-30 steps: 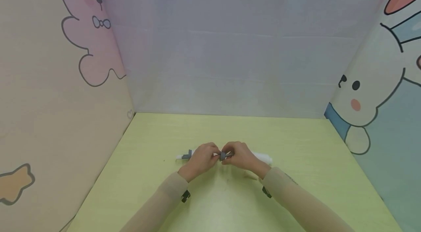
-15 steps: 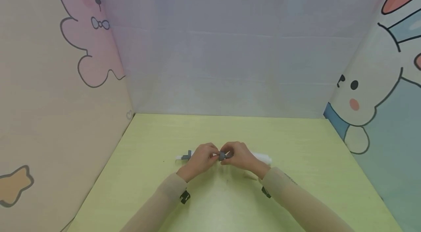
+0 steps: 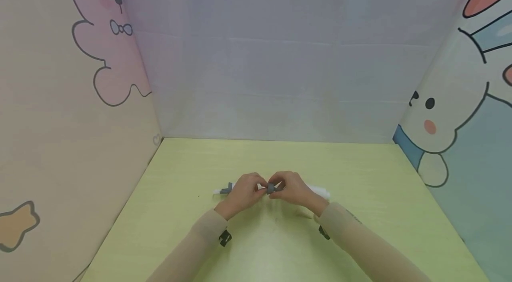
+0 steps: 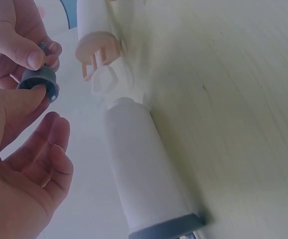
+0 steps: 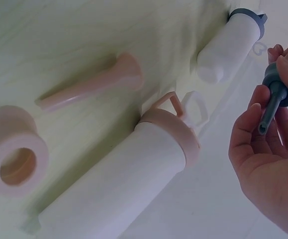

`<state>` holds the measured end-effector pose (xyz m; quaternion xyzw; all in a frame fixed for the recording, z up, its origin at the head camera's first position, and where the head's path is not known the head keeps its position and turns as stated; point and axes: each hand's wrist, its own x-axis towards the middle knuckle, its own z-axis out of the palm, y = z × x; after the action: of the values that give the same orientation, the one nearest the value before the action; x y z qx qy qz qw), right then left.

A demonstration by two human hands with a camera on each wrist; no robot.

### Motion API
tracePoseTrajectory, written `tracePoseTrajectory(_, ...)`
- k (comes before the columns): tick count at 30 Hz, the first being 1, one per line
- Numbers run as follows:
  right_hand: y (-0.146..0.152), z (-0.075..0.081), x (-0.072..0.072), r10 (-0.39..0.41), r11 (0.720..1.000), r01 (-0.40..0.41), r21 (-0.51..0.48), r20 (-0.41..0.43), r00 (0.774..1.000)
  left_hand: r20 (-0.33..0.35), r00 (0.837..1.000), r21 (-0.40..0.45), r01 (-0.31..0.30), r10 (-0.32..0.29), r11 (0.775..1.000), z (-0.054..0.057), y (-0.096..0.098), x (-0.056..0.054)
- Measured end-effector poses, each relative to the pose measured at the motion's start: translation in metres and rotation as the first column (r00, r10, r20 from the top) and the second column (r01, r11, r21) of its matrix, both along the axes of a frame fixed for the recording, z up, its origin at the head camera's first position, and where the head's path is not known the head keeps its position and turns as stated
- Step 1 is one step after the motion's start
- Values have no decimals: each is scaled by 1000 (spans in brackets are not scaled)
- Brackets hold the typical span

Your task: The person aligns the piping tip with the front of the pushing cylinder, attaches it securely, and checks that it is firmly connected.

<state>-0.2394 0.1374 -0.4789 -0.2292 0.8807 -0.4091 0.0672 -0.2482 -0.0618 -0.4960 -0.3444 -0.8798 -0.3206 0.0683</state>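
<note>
Between both hands, above the table, is a small dark grey funnel-shaped piece [image 3: 270, 188] with a wide cup end and a narrow hollow stem. My left hand [image 3: 243, 191] pinches its wide end between thumb and fingers; the left wrist view shows the thumb on the cup [image 4: 38, 79]. Around the stem side curl the fingers of my right hand [image 3: 294, 189]. The stem's slanted open tip [image 5: 264, 127] shows in the right wrist view. Behind the hands lie two white bottles, one with a grey cap [image 5: 247, 19] and one with a pink cap [image 5: 176, 137].
On the yellow-green table [image 3: 272, 251], a pink funnel-shaped piece [image 5: 91, 85] and a thick pink ring-like part [image 5: 17, 174] lie near the pink-capped bottle [image 5: 114, 179]. The grey-capped bottle [image 4: 139, 164] lies behind my left hand. Printed walls border the table.
The grey piece has turned slightly between the fingers. Both hands stay in nearly the same place, and the bottles have not moved.
</note>
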Motion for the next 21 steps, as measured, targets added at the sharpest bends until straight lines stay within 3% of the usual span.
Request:
tracePoseTrajectory(9,5,-3,-2,-28,999,28,23,14,999,8,996,-107,-84,86,991,-6,-16,-5)
tracePoseTrajectory(13,4,-2,0,-24,1000,23,9,31,999,-28,995,-152,-100,96,983,-8,-20,-4)
tracePoseTrajectory(18,3,-1,1,-19,1000,19,2,39,999,-124,986,-226,-138,112,964,-11,-24,-5)
tracePoseTrajectory(21,3,-2,1,-12,1000,12,2,30,999,-127,984,-259,-153,123,954,-13,-26,-7)
